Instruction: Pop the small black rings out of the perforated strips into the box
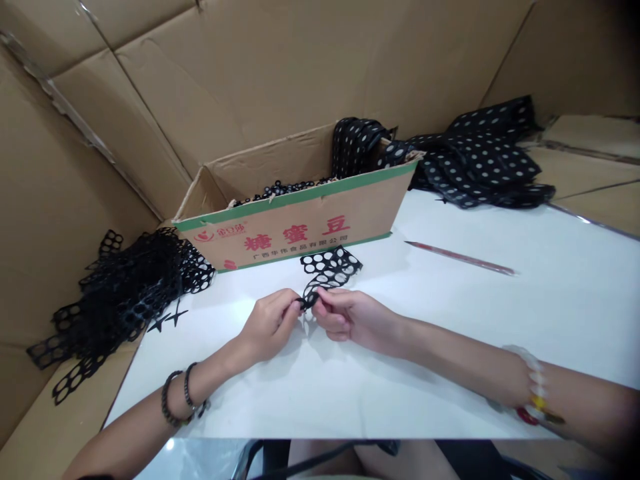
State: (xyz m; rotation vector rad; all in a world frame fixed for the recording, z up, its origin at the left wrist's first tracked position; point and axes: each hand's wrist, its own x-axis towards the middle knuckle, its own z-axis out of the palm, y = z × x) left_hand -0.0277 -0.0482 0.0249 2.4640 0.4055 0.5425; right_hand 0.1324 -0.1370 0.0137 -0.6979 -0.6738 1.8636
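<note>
A black, flexible sheet punched with round holes (334, 272) hangs between two bare hands above a white tabletop (450, 320), just in front of an open cardboard box, its far end lying near the box's base. The left hand (273, 325) pinches the near end, thumb and forefinger together on the black material; the right hand (357, 320) clamps the same end beside it, its other fingers curled.

The brown cardboard box with green edging and red lettering (300, 230) holds small black ring-shaped pieces (280, 191), seen over its front wall. At its right end, folded black sheets with pale dots (356, 143) rise above the rim.

Beyond that end, more dotted black sheeting (480, 160) lies heaped. On the left, a tangled pile of black perforated scraps (135, 293) spreads over the table's edge. A slender, pointed reddish stick (460, 259) rests to the box's right.
</note>
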